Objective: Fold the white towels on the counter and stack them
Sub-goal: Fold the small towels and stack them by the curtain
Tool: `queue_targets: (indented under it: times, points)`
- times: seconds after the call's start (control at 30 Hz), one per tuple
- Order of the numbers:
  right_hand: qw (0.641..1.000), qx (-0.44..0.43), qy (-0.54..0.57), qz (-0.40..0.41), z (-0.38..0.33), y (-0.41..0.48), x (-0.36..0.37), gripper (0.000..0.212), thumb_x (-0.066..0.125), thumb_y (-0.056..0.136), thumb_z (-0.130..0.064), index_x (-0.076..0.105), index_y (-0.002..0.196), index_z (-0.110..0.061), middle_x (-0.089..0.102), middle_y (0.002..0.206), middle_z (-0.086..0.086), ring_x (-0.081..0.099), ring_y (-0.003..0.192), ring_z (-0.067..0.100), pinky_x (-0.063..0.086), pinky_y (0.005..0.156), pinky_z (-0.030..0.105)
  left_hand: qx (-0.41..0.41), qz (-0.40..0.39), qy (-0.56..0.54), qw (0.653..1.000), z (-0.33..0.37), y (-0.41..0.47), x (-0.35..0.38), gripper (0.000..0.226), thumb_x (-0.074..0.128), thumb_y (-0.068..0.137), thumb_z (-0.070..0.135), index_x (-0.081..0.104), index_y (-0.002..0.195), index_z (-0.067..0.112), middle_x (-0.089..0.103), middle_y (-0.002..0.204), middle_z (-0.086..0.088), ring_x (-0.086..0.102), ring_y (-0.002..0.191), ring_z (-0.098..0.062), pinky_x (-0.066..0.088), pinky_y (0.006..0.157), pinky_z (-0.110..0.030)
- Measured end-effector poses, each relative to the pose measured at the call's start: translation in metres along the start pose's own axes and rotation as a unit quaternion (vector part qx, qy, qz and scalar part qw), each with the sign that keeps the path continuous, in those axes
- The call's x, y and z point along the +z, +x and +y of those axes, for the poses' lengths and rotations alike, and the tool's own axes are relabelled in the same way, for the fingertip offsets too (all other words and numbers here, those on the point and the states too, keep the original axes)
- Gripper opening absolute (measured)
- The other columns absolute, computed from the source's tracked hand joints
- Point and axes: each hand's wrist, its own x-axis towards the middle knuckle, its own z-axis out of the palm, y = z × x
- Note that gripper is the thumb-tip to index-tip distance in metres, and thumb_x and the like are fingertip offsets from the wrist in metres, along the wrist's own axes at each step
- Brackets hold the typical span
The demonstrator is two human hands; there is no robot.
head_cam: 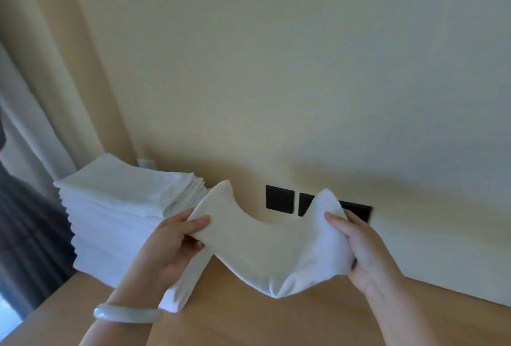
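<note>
Okay, head view: soft white towel [265,251] at lower centre, held up over the wood counter [249,323]. Left hand [171,243] pinches its left end, thumb on top and fingers curled under. Right hand [362,251] grips the right end the same way. The cloth sags between them in a smooth U, and its bunched lower fold is about at the counter. A loose tail hangs below the left hand. Tall stack [121,207] of folded white towels at middle left, square, with layered edges. Pale glossy bangle [127,314] on the left wrist. Flat black wall plates [279,199] behind the towel. Cream curtain [41,82] at upper left.
</note>
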Motion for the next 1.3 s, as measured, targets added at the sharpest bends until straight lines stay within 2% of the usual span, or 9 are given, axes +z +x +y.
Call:
queue_targets:
  times: [0.1, 0.37, 0.47, 0.6, 0.77, 0.83, 0.97, 1.13, 1.3]
  points:
    - [1.000, -0.023, 0.000, -0.005, -0.014, 0.014, 0.069, 0.024, 0.069, 0.086, -0.020, 0.071, 0.110, -0.016, 0.074, 0.106, 0.012, 0.070, 0.099, 0.033, 0.055, 0.089, 0.054, 0.034, -0.032, -0.002, 0.999, 0.052, 0.025, -0.041, 0.034, 0.065, 0.074, 0.006, 0.070, 0.106, -0.003, 0.069, 0.096, -0.017, 0.064, 0.081, -0.020, 0.051, 0.069, -0.028]
    - [0.993, -0.103, 0.059, 0.004, -0.023, 0.053, 0.274, 0.008, 0.063, 0.091, -0.015, 0.064, 0.097, -0.010, 0.070, 0.087, 0.010, 0.069, 0.069, 0.024, 0.052, 0.048, 0.029, 0.054, -0.038, -0.005, 0.998, 0.192, 0.126, -0.195, 0.015, 0.063, 0.079, -0.002, 0.065, 0.093, -0.005, 0.066, 0.080, -0.012, 0.061, 0.064, -0.016, 0.049, 0.057, -0.024]
    - [0.989, -0.113, 0.086, 0.032, -0.007, 0.067, 0.321, 0.007, 0.060, 0.092, -0.013, 0.065, 0.097, -0.010, 0.071, 0.086, 0.008, 0.069, 0.068, 0.021, 0.052, 0.048, 0.028, 0.055, -0.007, 0.021, 0.998, 0.222, 0.168, -0.254, 0.015, 0.057, 0.088, -0.005, 0.064, 0.101, -0.004, 0.065, 0.082, -0.010, 0.060, 0.066, -0.016, 0.048, 0.045, -0.018]
    - [0.998, 0.024, -0.005, 0.060, 0.053, 0.085, 0.335, 0.023, 0.060, 0.095, -0.013, 0.064, 0.113, 0.000, 0.071, 0.098, 0.016, 0.068, 0.083, 0.028, 0.056, 0.067, 0.041, -0.026, 0.095, 0.189, 0.977, 0.198, 0.218, -0.325, 0.024, 0.062, 0.089, -0.007, 0.059, 0.113, -0.011, 0.064, 0.107, -0.024, 0.062, 0.085, -0.029, 0.054, 0.048, -0.021]
    - [0.990, 0.074, -0.078, 0.096, 0.092, 0.095, 0.330, 0.024, 0.063, 0.096, -0.018, 0.063, 0.114, -0.002, 0.071, 0.103, 0.016, 0.067, 0.094, 0.033, 0.055, 0.080, 0.047, -0.061, 0.125, 0.314, 0.939, 0.170, 0.231, -0.346, 0.027, 0.063, 0.094, 0.012, 0.056, 0.114, -0.005, 0.062, 0.092, -0.017, 0.062, 0.071, -0.025, 0.058, 0.054, -0.026]
    - [0.989, 0.058, -0.092, 0.105, 0.091, 0.102, 0.331, 0.024, 0.064, 0.095, -0.021, 0.063, 0.113, -0.004, 0.071, 0.102, 0.015, 0.067, 0.094, 0.033, 0.055, 0.082, 0.047, -0.061, 0.149, 0.331, 0.930, 0.176, 0.232, -0.339, 0.027, 0.062, 0.095, 0.021, 0.057, 0.104, -0.004, 0.062, 0.079, -0.016, 0.061, 0.059, -0.024, 0.059, 0.061, -0.029]
    - [0.985, 0.056, -0.108, 0.124, 0.086, 0.114, 0.337, 0.030, 0.064, 0.095, -0.022, 0.061, 0.119, -0.005, 0.070, 0.101, 0.015, 0.066, 0.091, 0.033, 0.054, 0.082, 0.045, -0.058, 0.165, 0.330, 0.928, 0.188, 0.236, -0.327, 0.035, 0.058, 0.097, 0.024, 0.045, 0.070, 0.006, 0.048, 0.060, -0.008, 0.046, 0.038, -0.017, 0.035, 0.030, -0.016]
    - [0.980, 0.003, -0.128, 0.153, 0.078, 0.113, 0.355, 0.030, 0.061, 0.097, -0.021, 0.056, 0.125, -0.011, 0.067, 0.100, 0.013, 0.065, 0.090, 0.034, 0.055, 0.074, 0.044, -0.056, 0.088, 0.288, 0.952, 0.199, 0.256, -0.339, 0.025, 0.076, 0.084, 0.017, 0.065, 0.098, -0.001, 0.069, 0.101, -0.023, 0.066, 0.086, -0.034, 0.057, 0.077, -0.041]
    - [0.960, -0.031, -0.177, 0.212, 0.066, 0.108, 0.366, 0.026, 0.060, 0.097, -0.018, 0.056, 0.122, -0.011, 0.066, 0.109, 0.018, 0.065, 0.096, 0.040, 0.054, 0.085, 0.061, -0.002, 0.051, 0.317, 0.947, 0.217, 0.260, -0.350, 0.013, 0.068, 0.091, 0.014, 0.061, 0.081, 0.011, 0.063, 0.093, -0.013, 0.060, 0.086, -0.030, 0.050, 0.074, -0.036]
